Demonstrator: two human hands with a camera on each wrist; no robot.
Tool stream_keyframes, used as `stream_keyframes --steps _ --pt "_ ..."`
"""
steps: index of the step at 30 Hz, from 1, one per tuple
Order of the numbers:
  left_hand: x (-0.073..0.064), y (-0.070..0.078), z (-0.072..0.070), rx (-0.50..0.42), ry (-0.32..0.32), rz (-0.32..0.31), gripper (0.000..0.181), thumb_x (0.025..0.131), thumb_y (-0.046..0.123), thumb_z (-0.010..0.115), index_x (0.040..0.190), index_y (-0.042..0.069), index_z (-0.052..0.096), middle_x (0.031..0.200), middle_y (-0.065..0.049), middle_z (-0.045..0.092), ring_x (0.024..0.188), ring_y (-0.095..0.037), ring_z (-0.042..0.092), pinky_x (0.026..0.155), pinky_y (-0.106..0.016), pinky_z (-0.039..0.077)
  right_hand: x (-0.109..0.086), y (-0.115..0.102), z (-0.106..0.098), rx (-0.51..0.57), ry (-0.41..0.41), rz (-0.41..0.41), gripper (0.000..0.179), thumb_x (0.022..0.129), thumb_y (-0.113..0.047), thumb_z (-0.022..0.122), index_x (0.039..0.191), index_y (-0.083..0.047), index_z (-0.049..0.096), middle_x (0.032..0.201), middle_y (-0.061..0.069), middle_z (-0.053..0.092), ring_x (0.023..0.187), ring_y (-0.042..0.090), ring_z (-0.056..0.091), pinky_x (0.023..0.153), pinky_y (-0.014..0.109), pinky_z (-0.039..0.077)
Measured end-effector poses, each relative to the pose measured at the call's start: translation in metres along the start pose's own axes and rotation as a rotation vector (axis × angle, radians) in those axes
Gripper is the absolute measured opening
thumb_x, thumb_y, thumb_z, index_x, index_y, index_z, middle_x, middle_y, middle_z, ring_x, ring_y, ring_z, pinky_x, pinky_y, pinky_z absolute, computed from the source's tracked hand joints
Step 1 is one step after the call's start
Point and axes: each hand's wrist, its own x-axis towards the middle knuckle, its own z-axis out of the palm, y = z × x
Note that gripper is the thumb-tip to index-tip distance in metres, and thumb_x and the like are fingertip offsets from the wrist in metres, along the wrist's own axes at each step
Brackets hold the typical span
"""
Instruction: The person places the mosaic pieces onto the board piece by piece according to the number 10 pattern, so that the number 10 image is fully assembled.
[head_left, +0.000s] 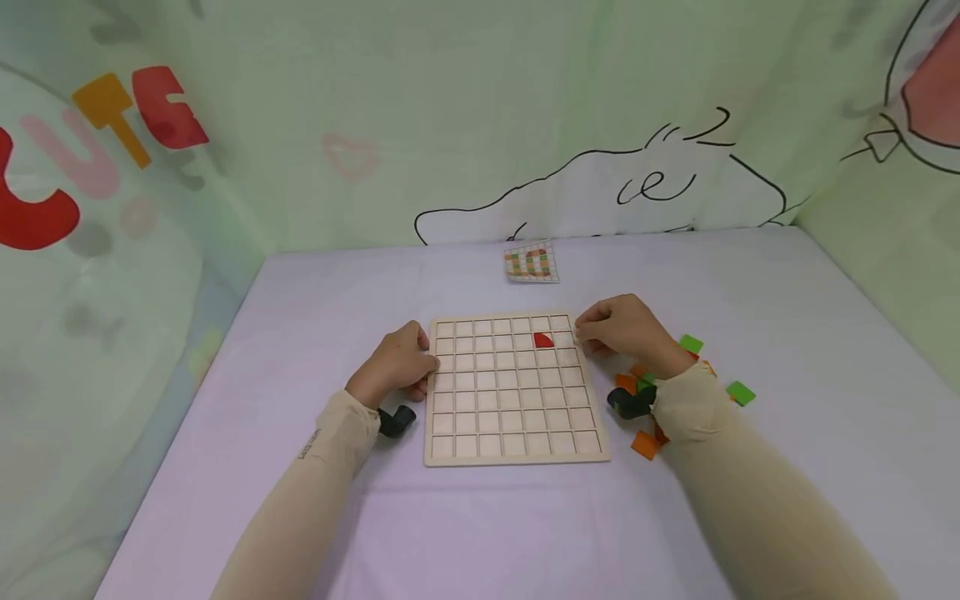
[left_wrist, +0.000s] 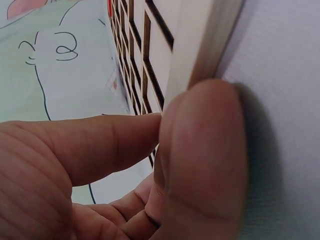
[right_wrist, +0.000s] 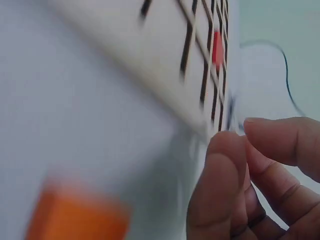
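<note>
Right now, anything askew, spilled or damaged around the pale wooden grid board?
Nothing looks damaged. Only untidiness: thin orange, green and red tiles lie scattered right of the board, colours mixed rather than sorted, partly hidden behind the beige right sleeve, with one green square tile farthest out.

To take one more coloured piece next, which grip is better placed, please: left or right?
Probably the right grip: the loose coloured pieces lie near it, right of the board. The left grip holds the board's left edge, on the far side from those pieces.
</note>
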Motion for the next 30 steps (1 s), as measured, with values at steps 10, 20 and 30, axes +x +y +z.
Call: stream_keyframes --steps 10,20,30 --pt "-0.002 0.0 -0.001 -0.006 -0.001 0.014 0.024 0.1 0.006 0.063 0.118 0.002 0.046 0.071 -0.015 0.065 0.051 -0.017 0.062 0.051 -0.027 0.059 -0.024 0.049 -0.055 -0.122 0.039 0.037 0.036 0.1 -0.021 0.068 0.123 0.006 0.067 0.096 0.01 0.07 0.081 0.022 0.062 0.067 0.027 0.057" --pt "-0.003 -0.001 -0.001 0.011 0.0 0.033 0.024 0.1 0.006 0.062 0.118 0.002 0.047 0.067 -0.013 0.063 0.05 -0.016 0.061 0.05 -0.025 0.057 -0.035 0.067 -0.073 -0.165 0.021 0.107 0.04 0.097 -0.02 0.07 0.124 0.009 0.063 0.083 0.004 0.065 0.069 0.02 0.057 0.063 0.03 0.053" --pt "-0.002 -0.002 0.0 -0.031 -0.007 0.035 0.025 0.099 0.006 0.06 0.119 0.001 0.046 0.072 -0.015 0.065 0.052 -0.017 0.063 0.052 -0.028 0.06 -0.035 0.065 -0.071 -0.177 0.016 0.135 0.035 0.095 -0.018 0.072 0.115 0.009 0.064 0.082 0.006 0.062 0.069 0.021 0.056 0.063 0.031 0.056"
